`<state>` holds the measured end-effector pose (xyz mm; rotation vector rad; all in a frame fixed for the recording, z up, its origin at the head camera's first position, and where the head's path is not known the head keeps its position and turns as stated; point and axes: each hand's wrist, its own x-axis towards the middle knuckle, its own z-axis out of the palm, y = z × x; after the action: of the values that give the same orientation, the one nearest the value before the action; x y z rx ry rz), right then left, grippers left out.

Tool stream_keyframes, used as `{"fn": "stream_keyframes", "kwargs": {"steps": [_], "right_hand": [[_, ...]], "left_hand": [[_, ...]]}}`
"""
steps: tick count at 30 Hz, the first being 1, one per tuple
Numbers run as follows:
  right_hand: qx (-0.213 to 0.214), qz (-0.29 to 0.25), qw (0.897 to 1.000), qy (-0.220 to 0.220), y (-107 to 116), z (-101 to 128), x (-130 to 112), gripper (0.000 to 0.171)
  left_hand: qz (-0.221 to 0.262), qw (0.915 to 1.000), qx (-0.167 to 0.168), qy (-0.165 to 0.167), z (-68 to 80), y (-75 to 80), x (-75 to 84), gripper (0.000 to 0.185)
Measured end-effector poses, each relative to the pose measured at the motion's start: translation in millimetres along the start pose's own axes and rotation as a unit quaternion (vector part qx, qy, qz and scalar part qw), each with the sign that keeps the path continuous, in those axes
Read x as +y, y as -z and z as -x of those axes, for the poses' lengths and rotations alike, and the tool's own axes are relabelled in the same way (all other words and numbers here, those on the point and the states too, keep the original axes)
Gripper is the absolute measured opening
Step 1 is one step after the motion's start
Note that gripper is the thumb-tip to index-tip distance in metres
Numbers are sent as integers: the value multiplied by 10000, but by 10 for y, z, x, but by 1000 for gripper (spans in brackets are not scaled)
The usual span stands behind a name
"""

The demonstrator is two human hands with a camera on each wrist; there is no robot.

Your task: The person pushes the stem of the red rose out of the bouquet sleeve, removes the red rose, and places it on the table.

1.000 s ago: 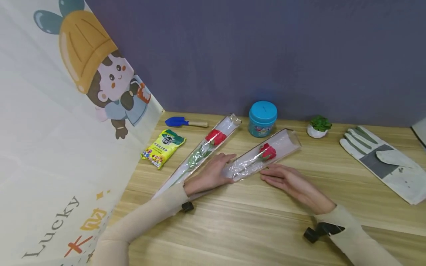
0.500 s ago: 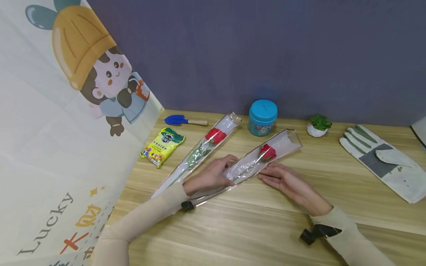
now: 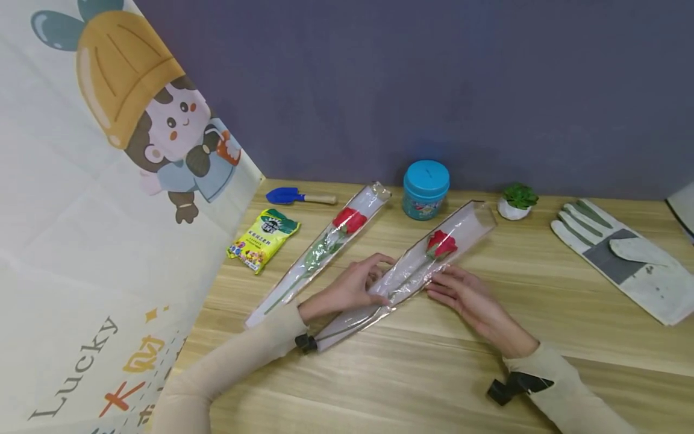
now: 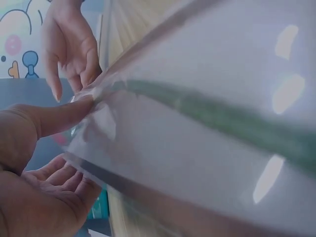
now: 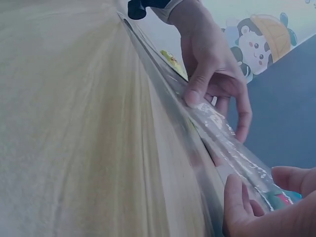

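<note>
A single red rose in a clear-and-white wrapping sleeve lies slantwise between both hands. My left hand grips its lower-middle part, thumb on top and fingers under the far edge. In the left wrist view, the thumb presses the wrap over the green stem. My right hand is at the near edge just below the red bloom, its fairly straight fingers touching the wrap. A second wrapped rose lies on the table to the left, beyond the left forearm.
Along the back stand a blue lidded jar and a small potted succulent. A blue hand trowel and a yellow-green packet lie at the left. Work gloves lie at the right on the wooden table.
The held wrapped rose has shifted slightly to the right and turned a little, its lower end now showing below the left wrist. Both hands stay at it; the second rose stays put.
</note>
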<state>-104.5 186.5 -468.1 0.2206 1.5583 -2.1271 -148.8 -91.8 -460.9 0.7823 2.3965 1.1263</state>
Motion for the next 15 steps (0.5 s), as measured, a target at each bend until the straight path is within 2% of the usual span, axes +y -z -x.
{"fn": "stream_keyframes", "kwargs": {"steps": [4,6,11,15], "right_hand": [[154,-4,9997,194,-39,20,28,60],[236,-82,9991,346,-60,33,37,64],[449,-182,9964,695,-116,63,34,56],[573,-192,9946,845,-152,76,21,57]], "left_hand": [[180,9998,73,-28,-2,-51,53,81],[257,9997,53,-4,-1,-86,74,80],[558,9984,-55,-40,8,-171,127,81],[772,9969,-71,-161,13,-218,171,80]]}}
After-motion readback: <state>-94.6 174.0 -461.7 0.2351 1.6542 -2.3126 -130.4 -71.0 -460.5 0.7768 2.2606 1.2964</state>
